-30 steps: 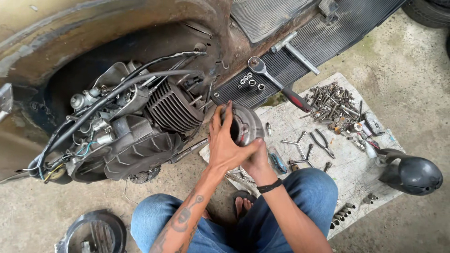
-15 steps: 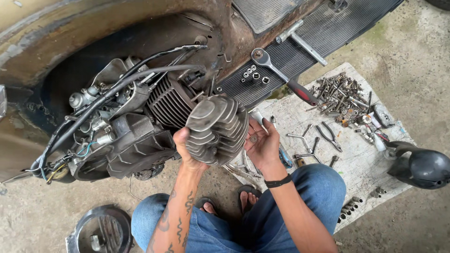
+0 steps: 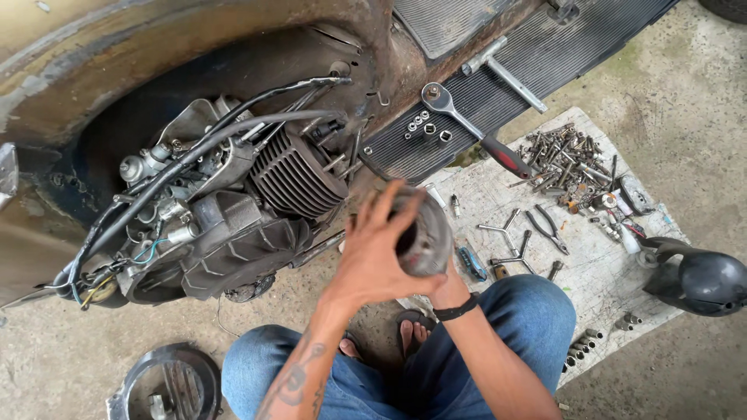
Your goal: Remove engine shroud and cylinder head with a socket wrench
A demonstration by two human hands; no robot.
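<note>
Both hands hold a metal engine part (image 3: 424, 233) just right of the engine (image 3: 233, 210). The left hand (image 3: 377, 249) wraps its front. The right hand (image 3: 447, 292) grips beneath.

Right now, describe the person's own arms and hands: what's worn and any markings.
Both forearms are bare, with no sleeves or gloves. The left forearm carries dark tattoo work running from near the elbow toward the wrist. The left hand wears no rings that show. The right wrist has a narrow black band; the right hand is mostly hidden.
</note>
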